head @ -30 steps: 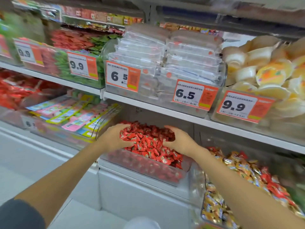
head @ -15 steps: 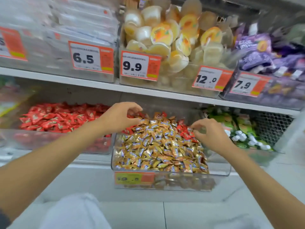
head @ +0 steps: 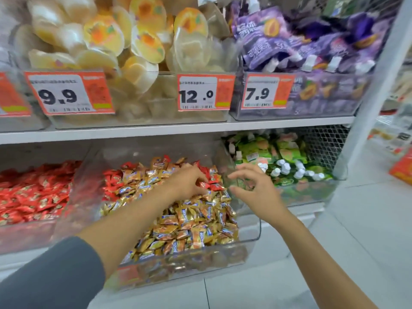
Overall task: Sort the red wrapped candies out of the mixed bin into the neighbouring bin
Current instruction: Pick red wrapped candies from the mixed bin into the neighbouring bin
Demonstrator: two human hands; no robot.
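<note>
Two bare hands are over the lower shelf, where three bins stand side by side. The middle one, a clear plastic mixed bin (head: 254,230), is heaped with gold wrapped candies (head: 189,228), far too many to count. The red wrapped candies (head: 215,186) lie in two patches at its back, one on the left and one on the right. The left hand (head: 191,181) reaches into that right patch, fingers curled down and pinching a red wrapper. The right hand (head: 256,188) hovers at the bin's right wall, fingers spread, loosely bent, holding nothing. To the left, the neighbouring clear bin (head: 26,236) is full of red candies, and its far end is cut off by the edge. To the right, a third bin (head: 307,190) holds green spouted pouches (head: 287,152). Above, one bin holds pale jelly cups (head: 147,41) and another holds purple pouches (head: 289,41). Three orange price tags read 9.9 (head: 69,92), 12.0 (head: 205,92) and 7.9 (head: 267,92); a fourth (head: 11,97) is cut off. The small print is blurred. A dark grey sleeve (head: 55,275) covers the left upper arm
</note>
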